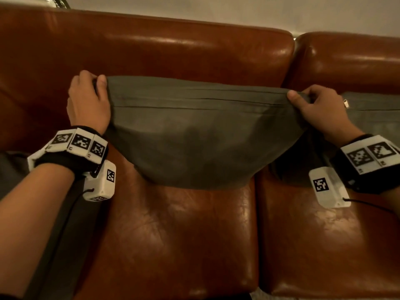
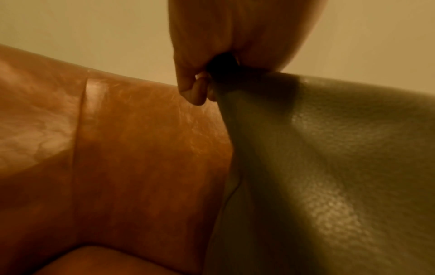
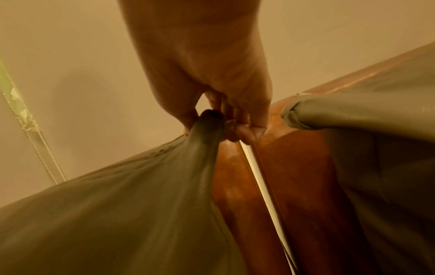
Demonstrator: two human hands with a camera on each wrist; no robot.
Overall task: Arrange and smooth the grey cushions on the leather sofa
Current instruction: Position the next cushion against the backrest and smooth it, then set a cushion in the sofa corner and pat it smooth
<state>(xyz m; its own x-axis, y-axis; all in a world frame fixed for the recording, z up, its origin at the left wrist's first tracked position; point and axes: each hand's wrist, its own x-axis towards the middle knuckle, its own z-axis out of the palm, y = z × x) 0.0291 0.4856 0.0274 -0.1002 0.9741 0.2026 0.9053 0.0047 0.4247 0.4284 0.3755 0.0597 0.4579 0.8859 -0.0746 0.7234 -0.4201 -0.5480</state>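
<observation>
A grey cushion [image 1: 194, 135] hangs stretched between my two hands in front of the brown leather sofa's backrest [image 1: 151, 50]. My left hand [image 1: 91, 98] pinches its upper left corner, thumb on the front of the fabric. My right hand [image 1: 311, 102] pinches the upper right corner. The cushion's belly sags down toward the seat [image 1: 184, 234]. In the left wrist view the fingers [image 2: 197, 93] bunch the cloth [image 2: 329, 167]. The right wrist view shows the corner [image 3: 207, 126] gathered in the fist. A second grey cushion [image 1: 372, 113] leans on the right backrest.
The sofa has two seat sections with a seam between them [image 1: 257, 224]. A zip pull [image 1: 345, 103] shows on the second cushion. Dark fabric [image 1: 13, 169] lies at the far left. A pale wall [image 1: 238, 9] runs behind the sofa.
</observation>
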